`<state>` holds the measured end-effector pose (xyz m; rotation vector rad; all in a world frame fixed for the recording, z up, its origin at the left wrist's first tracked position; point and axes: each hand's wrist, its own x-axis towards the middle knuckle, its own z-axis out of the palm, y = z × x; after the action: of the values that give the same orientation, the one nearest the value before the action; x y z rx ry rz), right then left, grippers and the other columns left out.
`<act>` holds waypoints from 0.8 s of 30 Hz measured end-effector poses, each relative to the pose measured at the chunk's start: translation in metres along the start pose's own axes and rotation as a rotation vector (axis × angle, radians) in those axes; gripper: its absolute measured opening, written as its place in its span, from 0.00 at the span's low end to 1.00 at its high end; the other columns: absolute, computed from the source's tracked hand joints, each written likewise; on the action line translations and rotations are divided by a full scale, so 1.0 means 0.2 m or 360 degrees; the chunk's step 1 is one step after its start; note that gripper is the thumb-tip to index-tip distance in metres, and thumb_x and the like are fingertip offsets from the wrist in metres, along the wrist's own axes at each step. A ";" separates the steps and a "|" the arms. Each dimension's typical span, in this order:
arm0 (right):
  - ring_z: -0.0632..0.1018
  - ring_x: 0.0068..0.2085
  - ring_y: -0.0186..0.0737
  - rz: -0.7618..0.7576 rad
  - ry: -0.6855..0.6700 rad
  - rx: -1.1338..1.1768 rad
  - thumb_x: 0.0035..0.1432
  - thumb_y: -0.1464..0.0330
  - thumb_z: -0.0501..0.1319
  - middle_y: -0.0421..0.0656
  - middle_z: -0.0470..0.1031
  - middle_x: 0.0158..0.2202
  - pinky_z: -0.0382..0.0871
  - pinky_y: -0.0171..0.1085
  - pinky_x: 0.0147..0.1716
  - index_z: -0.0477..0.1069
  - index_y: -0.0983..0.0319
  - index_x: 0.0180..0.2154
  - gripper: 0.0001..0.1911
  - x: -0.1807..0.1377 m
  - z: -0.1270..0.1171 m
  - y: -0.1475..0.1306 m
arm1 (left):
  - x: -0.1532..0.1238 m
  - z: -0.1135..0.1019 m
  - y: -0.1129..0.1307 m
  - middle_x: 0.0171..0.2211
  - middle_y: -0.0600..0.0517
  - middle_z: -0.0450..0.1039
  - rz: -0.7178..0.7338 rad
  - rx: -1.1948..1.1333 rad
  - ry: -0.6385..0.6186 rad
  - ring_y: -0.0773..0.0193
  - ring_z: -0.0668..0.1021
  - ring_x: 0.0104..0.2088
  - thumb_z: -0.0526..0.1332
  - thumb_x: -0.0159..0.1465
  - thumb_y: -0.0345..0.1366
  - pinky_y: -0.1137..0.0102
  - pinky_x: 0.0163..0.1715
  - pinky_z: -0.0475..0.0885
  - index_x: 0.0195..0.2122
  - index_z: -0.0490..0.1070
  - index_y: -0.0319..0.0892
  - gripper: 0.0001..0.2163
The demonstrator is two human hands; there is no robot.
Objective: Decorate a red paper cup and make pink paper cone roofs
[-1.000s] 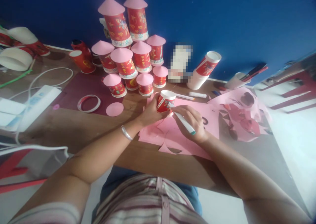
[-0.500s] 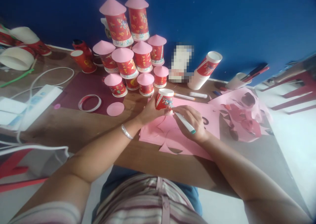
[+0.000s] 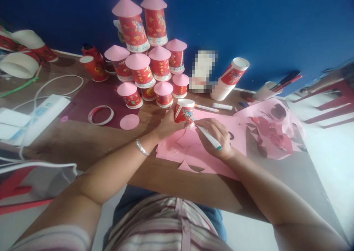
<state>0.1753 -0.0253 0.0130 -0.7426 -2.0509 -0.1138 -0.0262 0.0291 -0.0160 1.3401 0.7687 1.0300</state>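
A red paper cup with a white rim and printed figures is gripped by my left hand, its mouth facing up. Between the fingers of my right hand is a white marker pen with a green end. The pen's other end points at the cup's lower right side; whether the tip touches it I cannot tell. Under both hands lie pink paper sheets with cut edges. Behind the cup stand several red cups with pink cone tops, some stacked.
At left are a tape roll, a pink paper disc and a white power strip with cables. Stacked cups lean by the blue wall. Pink paper scraps and a pen cup lie right.
The right hand and marker have shifted slightly right, with the pen's green end a little farther right. My left hand still holds the cup in nearly the same place.
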 end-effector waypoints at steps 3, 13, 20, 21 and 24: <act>0.83 0.41 0.44 -0.0036 -0.0003 0.0041 0.64 0.77 0.65 0.49 0.83 0.42 0.80 0.42 0.39 0.71 0.64 0.54 0.17 0.00 0.00 -0.01 | 0.01 0.00 -0.01 0.50 0.46 0.73 0.0072 0.0162 0.0021 0.51 0.78 0.51 0.77 0.52 0.49 0.56 0.53 0.75 0.55 0.65 0.44 0.34; 0.84 0.42 0.45 -0.0005 -0.0039 0.0062 0.66 0.75 0.64 0.50 0.82 0.43 0.81 0.44 0.40 0.70 0.63 0.57 0.19 0.00 -0.01 -0.02 | -0.01 0.04 0.05 0.45 0.48 0.74 0.0138 0.0414 0.0018 0.54 0.79 0.46 0.77 0.52 0.50 0.60 0.47 0.77 0.50 0.62 0.45 0.32; 0.84 0.43 0.45 0.0029 -0.0080 0.0065 0.68 0.74 0.62 0.49 0.82 0.44 0.81 0.45 0.42 0.69 0.60 0.60 0.20 0.01 0.00 -0.02 | 0.00 0.05 0.03 0.44 0.48 0.72 0.0208 0.0448 0.0020 0.55 0.78 0.45 0.76 0.53 0.52 0.60 0.45 0.76 0.51 0.62 0.44 0.33; 0.84 0.43 0.45 0.0027 -0.0083 0.0063 0.68 0.74 0.62 0.49 0.82 0.44 0.81 0.45 0.41 0.69 0.60 0.60 0.20 0.01 0.00 -0.02 | 0.00 0.05 0.02 0.45 0.48 0.72 0.0204 0.0453 0.0023 0.55 0.78 0.45 0.76 0.53 0.52 0.60 0.45 0.76 0.51 0.62 0.44 0.33; 0.84 0.42 0.45 0.0013 -0.0093 0.0056 0.68 0.74 0.62 0.49 0.82 0.43 0.80 0.44 0.40 0.69 0.61 0.60 0.20 0.01 0.00 -0.01 | 0.00 0.04 0.02 0.46 0.48 0.73 0.0161 0.0433 0.0013 0.55 0.79 0.45 0.76 0.53 0.50 0.60 0.46 0.76 0.52 0.61 0.45 0.33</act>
<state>0.1735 -0.0268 0.0150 -0.7399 -2.1000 -0.0516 -0.0193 0.0256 -0.0108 1.6215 0.8780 1.0370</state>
